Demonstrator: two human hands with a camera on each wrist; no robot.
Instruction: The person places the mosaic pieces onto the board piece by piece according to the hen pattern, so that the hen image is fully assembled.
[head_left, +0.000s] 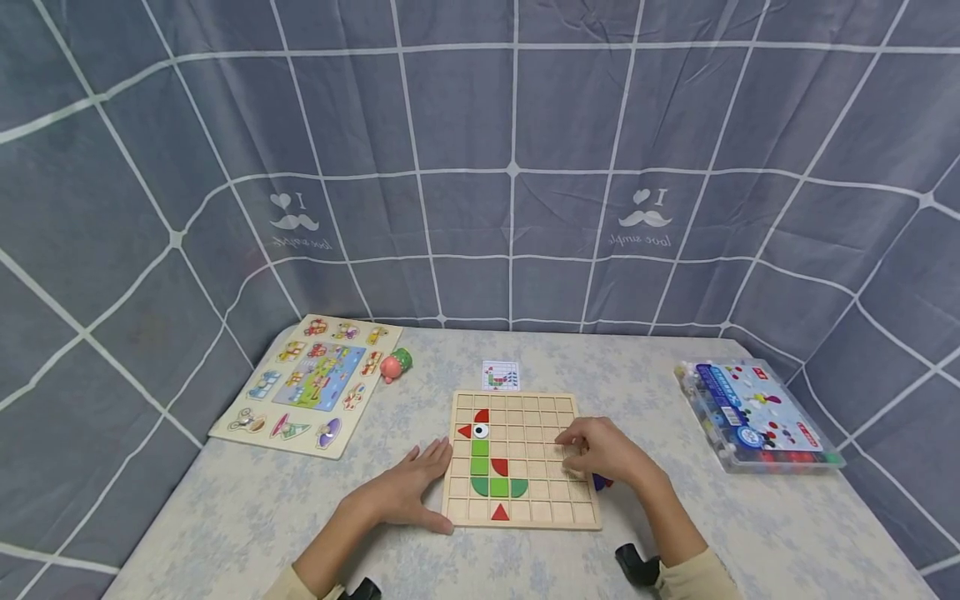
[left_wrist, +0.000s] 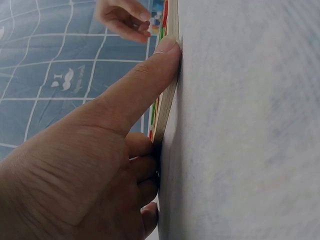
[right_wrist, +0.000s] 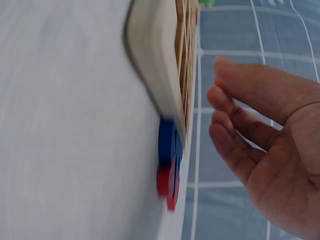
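Note:
A wooden grid board (head_left: 540, 442) lies on the table, with red, green and eye-marked pieces set in its left columns in the shape of a bird. Along the board's left edge rests my left hand (head_left: 412, 492), its fingers extended; in the left wrist view the thumb (left_wrist: 145, 80) touches the board's side. Over the board's right columns hovers my right hand (head_left: 603, 450), fingers loosely bent. Nothing shows between those fingers in the right wrist view. Blue pieces (right_wrist: 167, 142) and red pieces (right_wrist: 164, 181) lie beside the board's right edge, partly hidden by the right hand in the head view.
A small pattern card (head_left: 500, 376) lies behind the board. At the left are a picture puzzle board (head_left: 247, 400) and a small red and green toy (head_left: 392, 367). A clear plastic case (head_left: 757, 417) of colourful parts sits at the right. A grid-patterned curtain (head_left: 465, 217) surrounds the table.

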